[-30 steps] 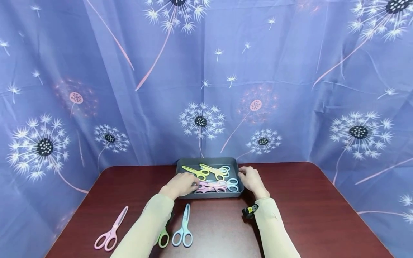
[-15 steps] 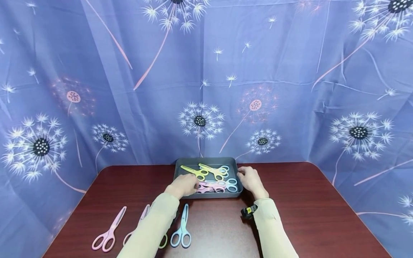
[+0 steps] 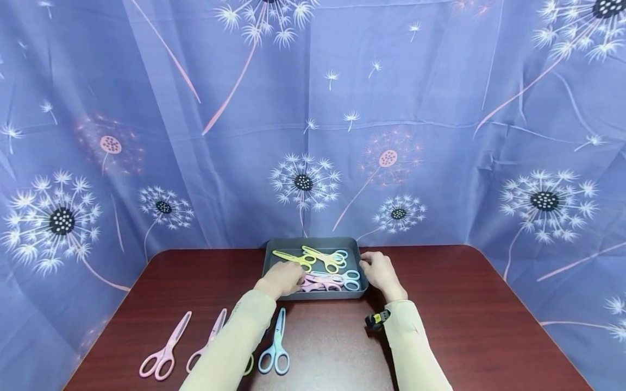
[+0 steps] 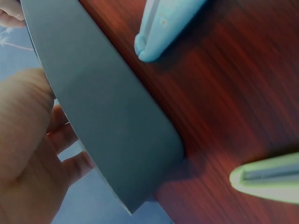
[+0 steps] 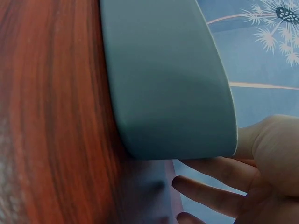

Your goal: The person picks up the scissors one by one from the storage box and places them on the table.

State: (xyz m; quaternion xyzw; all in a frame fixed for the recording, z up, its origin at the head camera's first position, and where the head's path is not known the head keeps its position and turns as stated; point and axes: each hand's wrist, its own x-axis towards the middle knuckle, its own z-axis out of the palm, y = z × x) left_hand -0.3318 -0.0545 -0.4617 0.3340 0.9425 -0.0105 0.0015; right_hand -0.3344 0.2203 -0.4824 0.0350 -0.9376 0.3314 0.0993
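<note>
My left hand (image 3: 283, 278) reaches over the front left of a grey tray (image 3: 315, 296), its fingertips right at the pink scissors (image 3: 325, 281) lying inside. In the left wrist view the tray's wall hides the ends of the thumb and fingers, so I cannot tell whether they pinch the scissors. My right hand (image 3: 383, 276) holds the tray's right wall, thumb at the rim and index finger against the outside. Also in the tray are light blue scissors (image 3: 352, 280) beside the pink ones and yellow scissors (image 3: 325, 259) toward the back.
On the reddish-brown table (image 3: 464, 320), front left, lie pink scissors (image 3: 166, 350), another pink pair (image 3: 217, 326) partly behind the left sleeve, mostly hidden green scissors (image 4: 271, 177) and light blue scissors (image 3: 277, 347). A blue dandelion-print curtain (image 3: 244, 190) hangs behind the table.
My left hand has shifted a little to the right over the tray, and its sleeve now uncovers the second pink scissors on the table. The right hand stays at the tray's wall.
</note>
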